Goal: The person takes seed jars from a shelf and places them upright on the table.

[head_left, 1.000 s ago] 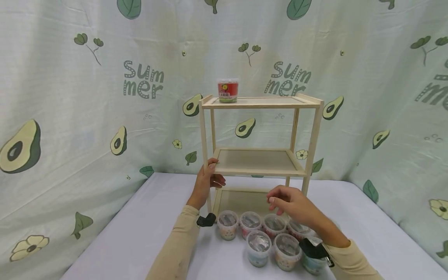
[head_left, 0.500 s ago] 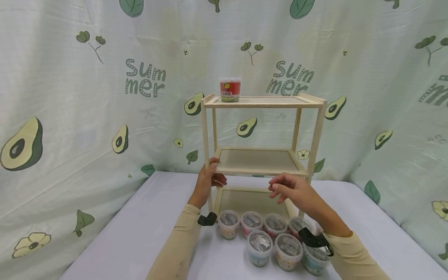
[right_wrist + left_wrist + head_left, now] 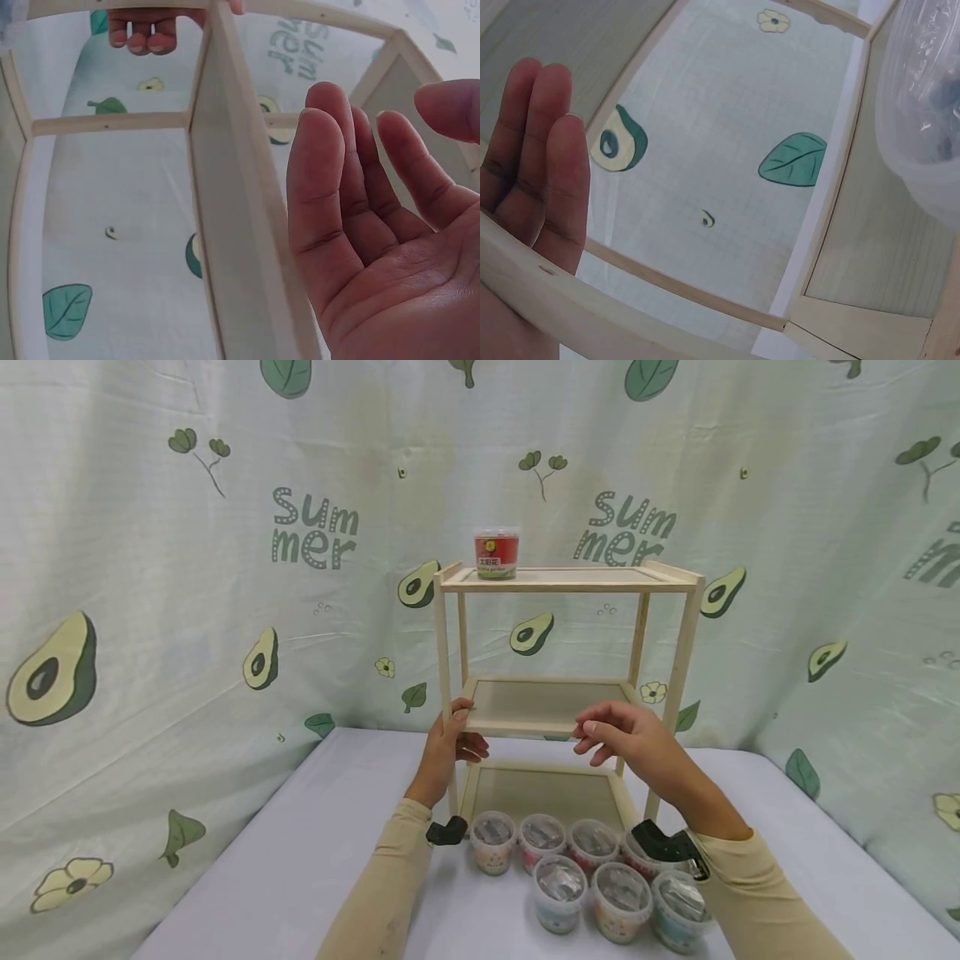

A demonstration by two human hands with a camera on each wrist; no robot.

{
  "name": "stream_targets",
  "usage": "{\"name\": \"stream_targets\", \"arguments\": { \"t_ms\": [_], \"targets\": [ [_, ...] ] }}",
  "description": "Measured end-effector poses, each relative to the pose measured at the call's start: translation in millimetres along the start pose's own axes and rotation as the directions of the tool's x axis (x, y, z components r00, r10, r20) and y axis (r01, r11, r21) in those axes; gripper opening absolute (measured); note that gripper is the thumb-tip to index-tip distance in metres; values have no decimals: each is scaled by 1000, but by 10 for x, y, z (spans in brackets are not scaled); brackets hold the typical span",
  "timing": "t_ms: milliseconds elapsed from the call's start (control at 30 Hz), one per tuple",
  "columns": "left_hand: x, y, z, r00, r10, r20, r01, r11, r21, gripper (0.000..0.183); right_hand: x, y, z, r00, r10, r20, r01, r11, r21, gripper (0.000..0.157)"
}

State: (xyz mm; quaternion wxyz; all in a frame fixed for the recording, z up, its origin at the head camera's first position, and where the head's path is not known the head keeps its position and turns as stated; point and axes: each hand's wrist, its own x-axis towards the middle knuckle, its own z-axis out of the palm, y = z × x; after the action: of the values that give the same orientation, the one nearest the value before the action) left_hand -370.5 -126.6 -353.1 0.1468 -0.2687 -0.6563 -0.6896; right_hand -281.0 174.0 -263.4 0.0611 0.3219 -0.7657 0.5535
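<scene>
A pale wooden three-tier shelf rack (image 3: pixel 570 587) stands on the table. My left hand (image 3: pixel 444 747) holds its left front post at the middle tier; the right wrist view shows several of its fingertips (image 3: pixel 142 37) below the tier and a digit above. In front of the middle tier's right part hovers my right hand (image 3: pixel 628 739), fingers loosely bent and holding nothing. A clear tub with a red flower label (image 3: pixel 497 553) sits on the top tier's left end. Several lidded tubs stand before the rack, among them a blue-labelled tub (image 3: pixel 558 893) and an orange-labelled tub (image 3: pixel 492 843).
The bottom tier (image 3: pixel 543 795) lies just behind the back row of tubs. White cloth covers the table (image 3: pixel 337 827). A printed avocado curtain (image 3: pixel 187 652) hangs behind and at both sides. My right wrist strap (image 3: pixel 667 847) overlaps a rear tub.
My right hand has risen from over the rear tubs to the height of the middle tier. My left hand stays on the post. The tubs have not moved.
</scene>
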Motion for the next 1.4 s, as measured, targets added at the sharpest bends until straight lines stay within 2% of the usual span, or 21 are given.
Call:
{"name": "stream_targets", "arguments": {
  "t_ms": [500,800,1033,1267,1400],
  "targets": [
    [-7,-16,0,1000,-1,2,1,1000,-22,50,153,-175,-49,1000,-18,-15,18,1000,9,33],
    [-18,-26,-5,1000,0,1,0,1000,-6,49,375,-495,-138,999,-32,-36,29,997,-78,27],
    [-10,-10,2,1000,7,3,-7,1000,-20,48,509,-765,-187,995,-93,-37,90,993,-78,27],
    [-10,-6,7,1000,4,13,-4,999,-44,46,670,-1002,-188,990,-123,-63,115,987,-113,28],
    [-14,5,6,1000,8,5,-8,999,-38,44,754,-1132,-169,988,-145,-46,139,982,-127,27]
  ]
}}
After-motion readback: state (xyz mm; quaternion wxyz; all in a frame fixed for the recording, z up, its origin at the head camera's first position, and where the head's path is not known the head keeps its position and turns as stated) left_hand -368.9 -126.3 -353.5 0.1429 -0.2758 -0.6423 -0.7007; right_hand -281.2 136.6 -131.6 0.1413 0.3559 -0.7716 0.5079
